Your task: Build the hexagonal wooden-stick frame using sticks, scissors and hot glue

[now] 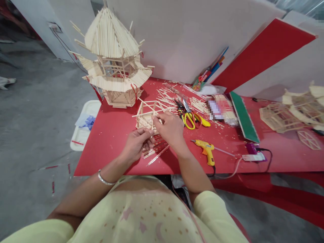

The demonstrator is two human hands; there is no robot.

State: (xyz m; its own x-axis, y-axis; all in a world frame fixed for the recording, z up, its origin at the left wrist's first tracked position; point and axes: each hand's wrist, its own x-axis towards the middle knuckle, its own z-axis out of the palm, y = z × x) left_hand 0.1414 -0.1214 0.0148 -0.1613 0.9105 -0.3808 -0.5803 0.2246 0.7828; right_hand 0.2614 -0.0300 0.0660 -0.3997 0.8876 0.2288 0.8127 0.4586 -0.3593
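Note:
A small open frame of thin wooden sticks point(144, 110) sits on the red table, partly hidden by my hands. My left hand point(136, 143) is at its near left corner, thumb and fingers pinched together; what they hold, if anything, is too small to name. My right hand point(170, 127) reaches over the frame's near right side, its fingertips closed at one of the uprights. Whether they grip that stick or something finer cannot be made out. Under the hands lie clear plastic sleeves with red print point(155, 150).
A tall stick pagoda point(115, 82) stands behind on the left. Loose sticks point(167, 98), yellow-handled scissors point(189, 119) and a yellow glue gun point(208, 152) lie to the right. Beyond them are a green board point(243, 116), a power strip point(253, 157) and another stick model point(280, 114).

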